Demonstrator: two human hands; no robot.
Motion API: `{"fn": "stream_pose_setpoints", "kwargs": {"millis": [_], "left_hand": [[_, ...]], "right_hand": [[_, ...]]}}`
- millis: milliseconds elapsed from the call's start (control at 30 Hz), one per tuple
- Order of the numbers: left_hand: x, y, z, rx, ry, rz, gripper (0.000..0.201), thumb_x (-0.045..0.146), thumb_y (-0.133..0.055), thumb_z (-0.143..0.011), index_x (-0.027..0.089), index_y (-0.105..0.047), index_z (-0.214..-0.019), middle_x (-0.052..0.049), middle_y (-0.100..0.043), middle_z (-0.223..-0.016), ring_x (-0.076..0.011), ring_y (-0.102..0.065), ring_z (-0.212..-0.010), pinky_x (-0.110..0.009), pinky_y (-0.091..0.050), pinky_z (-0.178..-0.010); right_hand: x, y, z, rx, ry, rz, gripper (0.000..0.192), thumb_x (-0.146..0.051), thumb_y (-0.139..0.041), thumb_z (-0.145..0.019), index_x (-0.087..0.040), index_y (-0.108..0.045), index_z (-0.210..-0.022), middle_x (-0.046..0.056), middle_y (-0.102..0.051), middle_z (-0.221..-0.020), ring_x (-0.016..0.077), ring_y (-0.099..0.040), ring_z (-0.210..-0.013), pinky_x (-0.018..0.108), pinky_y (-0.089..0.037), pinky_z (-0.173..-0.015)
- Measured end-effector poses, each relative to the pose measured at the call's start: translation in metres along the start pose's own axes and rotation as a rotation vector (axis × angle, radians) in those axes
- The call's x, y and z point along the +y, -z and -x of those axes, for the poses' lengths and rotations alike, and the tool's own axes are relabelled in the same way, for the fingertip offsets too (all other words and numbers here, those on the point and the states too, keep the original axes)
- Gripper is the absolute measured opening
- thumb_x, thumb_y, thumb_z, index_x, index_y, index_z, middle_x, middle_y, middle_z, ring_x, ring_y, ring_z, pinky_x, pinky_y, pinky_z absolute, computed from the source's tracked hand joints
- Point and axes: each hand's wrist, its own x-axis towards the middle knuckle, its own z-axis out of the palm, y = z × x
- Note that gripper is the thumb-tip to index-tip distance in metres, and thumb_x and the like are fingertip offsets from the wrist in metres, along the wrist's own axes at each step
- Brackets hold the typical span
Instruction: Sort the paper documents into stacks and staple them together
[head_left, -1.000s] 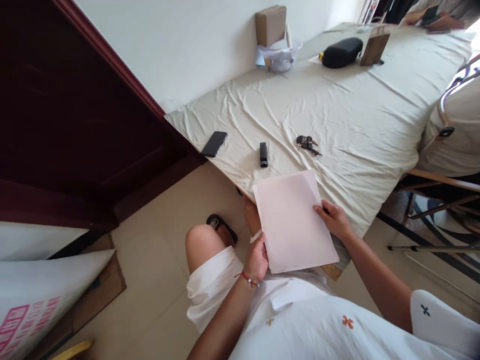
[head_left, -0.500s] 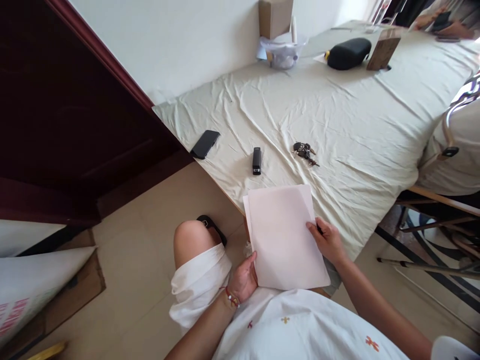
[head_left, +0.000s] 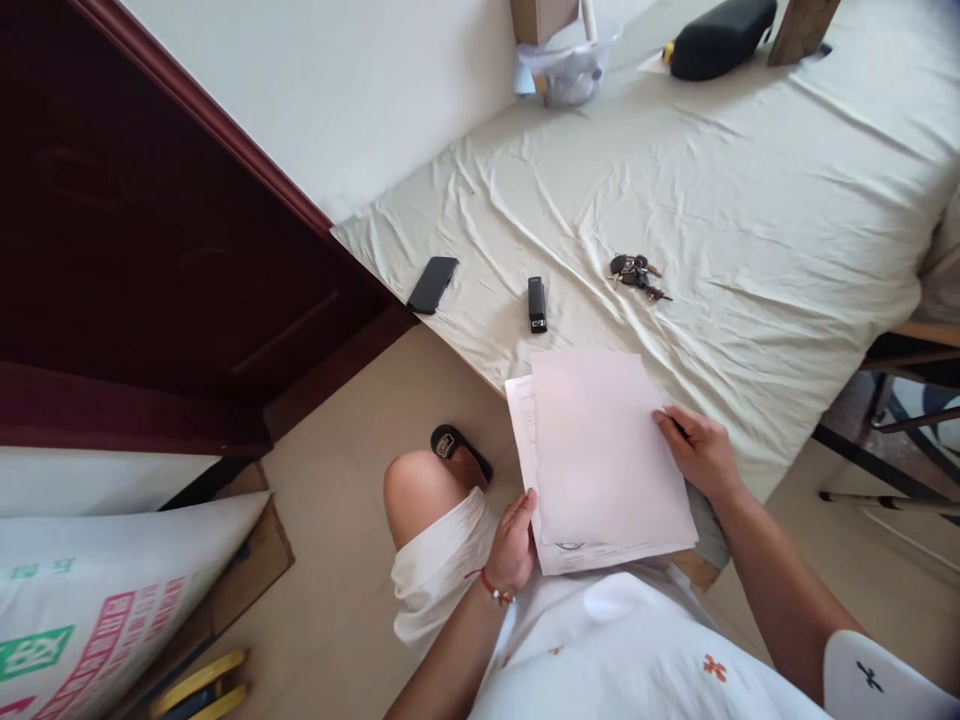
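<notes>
Several sheets of paper (head_left: 607,450) lie stacked between my two hands, above my lap at the table's near edge. The top sheet is blank on the side facing me and sits askew, so printed lines of a sheet beneath show at the left and bottom. My left hand (head_left: 516,540) grips the left edge, thumb on top. My right hand (head_left: 699,450) pinches the right edge between thumb and fingers. Beyond the papers, a black stapler (head_left: 537,305) rests on the cloth, with a black phone (head_left: 433,285) to its left and a bunch of keys (head_left: 637,275) to its right.
A wrinkled pale cloth covers the table (head_left: 757,290). Along the back stand a clear plastic tub (head_left: 566,75), a black case (head_left: 724,40) and a wooden block (head_left: 802,30). A printed white sack (head_left: 112,590) lies on the floor at left, near a dark red door (head_left: 150,230).
The top sheet has shifted up and right against those below, uncovering print at the left and bottom. Both hands still hold the papers. My view has tilted down, moving the table's far end out of frame.
</notes>
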Motion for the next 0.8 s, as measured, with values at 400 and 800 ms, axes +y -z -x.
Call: {"fn": "stream_pose_setpoints", "kwargs": {"millis": [400, 800], "left_hand": [[-0.022, -0.005, 0.003, -0.154, 0.361, 0.251, 0.053, 0.031, -0.077, -0.065, 0.007, -0.072, -0.112, -0.021, -0.075, -0.121, -0.0423, -0.059, -0.133, -0.062, -0.041, -0.117], [-0.023, -0.016, 0.010, -0.104, 0.045, 0.010, 0.051, 0.033, -0.090, -0.068, 0.011, -0.077, -0.112, -0.016, -0.079, -0.111, -0.0359, -0.069, -0.122, -0.047, -0.051, -0.110]], "right_hand": [[0.024, 0.013, -0.013, 0.400, -0.473, -1.040, 0.033, -0.037, -0.087, -0.067, -0.023, -0.066, -0.089, -0.002, -0.068, -0.079, 0.0128, -0.062, -0.063, 0.025, -0.054, -0.059], [0.027, 0.026, -0.016, 0.350, -0.582, -1.222, 0.028, -0.032, -0.086, -0.062, -0.022, -0.066, -0.079, -0.002, -0.067, -0.067, 0.0147, -0.064, -0.054, 0.027, -0.059, -0.052]]}}
